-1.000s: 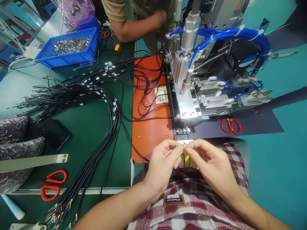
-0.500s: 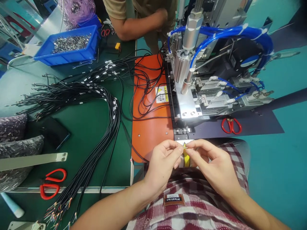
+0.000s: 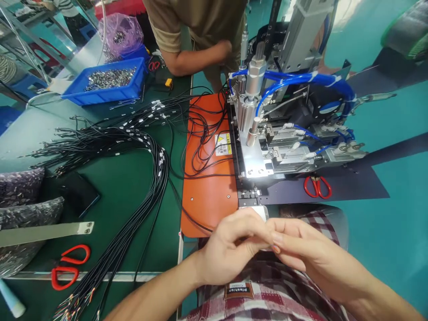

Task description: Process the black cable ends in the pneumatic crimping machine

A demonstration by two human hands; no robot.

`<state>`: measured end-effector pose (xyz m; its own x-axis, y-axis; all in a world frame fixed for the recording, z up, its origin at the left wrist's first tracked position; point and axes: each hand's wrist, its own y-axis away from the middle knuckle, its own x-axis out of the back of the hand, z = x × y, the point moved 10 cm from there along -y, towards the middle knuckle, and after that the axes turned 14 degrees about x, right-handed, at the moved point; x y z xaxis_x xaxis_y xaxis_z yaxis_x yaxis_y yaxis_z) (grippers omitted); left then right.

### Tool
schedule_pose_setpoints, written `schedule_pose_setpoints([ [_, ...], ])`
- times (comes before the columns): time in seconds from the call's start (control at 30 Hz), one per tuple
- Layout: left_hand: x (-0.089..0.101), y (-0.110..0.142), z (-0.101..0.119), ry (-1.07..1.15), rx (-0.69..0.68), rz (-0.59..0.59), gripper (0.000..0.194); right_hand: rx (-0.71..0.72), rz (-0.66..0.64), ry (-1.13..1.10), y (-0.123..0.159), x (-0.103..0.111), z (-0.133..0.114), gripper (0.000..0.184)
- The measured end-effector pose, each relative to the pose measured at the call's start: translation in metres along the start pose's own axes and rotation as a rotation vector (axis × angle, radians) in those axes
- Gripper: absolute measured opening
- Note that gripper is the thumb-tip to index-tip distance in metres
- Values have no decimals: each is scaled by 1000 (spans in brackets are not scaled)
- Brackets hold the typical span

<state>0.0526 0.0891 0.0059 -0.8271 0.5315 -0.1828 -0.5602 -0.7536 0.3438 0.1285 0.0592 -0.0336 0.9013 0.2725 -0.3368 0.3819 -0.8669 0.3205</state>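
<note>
Midway, we judge
Our left hand and right hand curl together, closure and contents hidden; lower left, wire ends look unfinished

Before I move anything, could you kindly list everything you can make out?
cables: many, black, across tabletop and plate
tabletop: one, green, left half
plate: one, orange, centre
label: one, white-yellow, on plate
machine: one, silver, blue-hosed, right of plate
scissors: two clearly, red-handled, lower left and beside machine
front bin: one, blue, upper left
small parts: many, silvery, inside front bin
bag: one, purple, behind front bin
sacks: two, greyish, left edge
strap: one, beige, over lower sack
case: one, black, beside sacks
tube: one, pale-blue, bottom left
co-worker: one, tan shirt, top centre
left grip: one, bare, lower centre
right grip: one, bare, meeting left grip
</note>
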Motion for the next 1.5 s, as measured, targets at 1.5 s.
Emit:
schedule_pose_setpoints([
  [1.5,1,-42,2,-1462,-488,192,37,144,240,356,-63,80,8,29],
])
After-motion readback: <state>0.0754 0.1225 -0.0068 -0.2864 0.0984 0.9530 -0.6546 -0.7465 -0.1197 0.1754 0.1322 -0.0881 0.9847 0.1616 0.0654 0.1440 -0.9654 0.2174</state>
